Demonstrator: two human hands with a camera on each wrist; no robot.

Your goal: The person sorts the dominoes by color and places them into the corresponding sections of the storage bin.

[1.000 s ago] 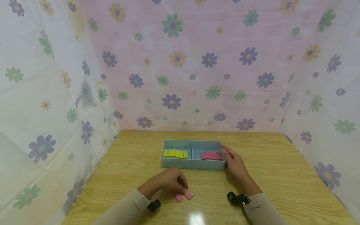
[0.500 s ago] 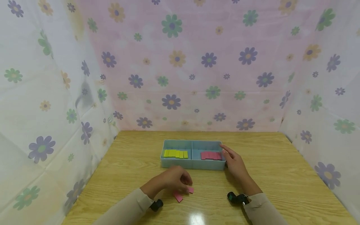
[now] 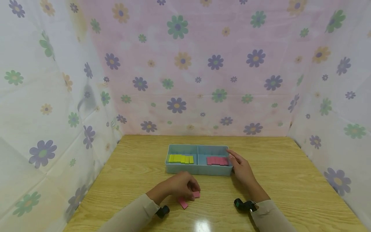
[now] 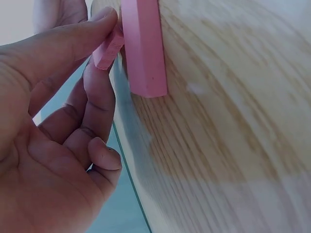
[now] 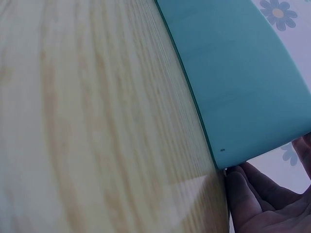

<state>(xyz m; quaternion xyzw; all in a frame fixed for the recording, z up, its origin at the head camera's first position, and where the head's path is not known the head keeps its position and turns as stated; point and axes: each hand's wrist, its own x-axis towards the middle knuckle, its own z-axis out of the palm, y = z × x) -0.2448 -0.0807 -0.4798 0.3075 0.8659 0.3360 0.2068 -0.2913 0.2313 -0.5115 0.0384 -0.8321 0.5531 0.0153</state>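
Note:
My left hand (image 3: 181,186) pinches a small flat pink block (image 4: 109,50) between thumb and fingers, low over the table. Another pink block (image 3: 183,203) lies on the wood just beneath that hand, partly covered by it in the head view. Behind them stands a light blue two-part box (image 3: 185,169). Its left compartment has a row of yellow blocks (image 3: 181,159), its right one a row of pink blocks (image 3: 217,160). At the box's right end, my right hand (image 3: 243,170) holds the end wall and corner; some fingertips are hidden behind it.
The wood-grain table (image 3: 139,161) is bordered by flowered cloth (image 3: 200,64) at the back and on both sides. Each wrist carries a black camera, such as the right wrist camera (image 3: 243,205).
My left hand has shifted slightly to the right and turned the pinched pink block away from the other loose one. My right hand and the box have stayed put.

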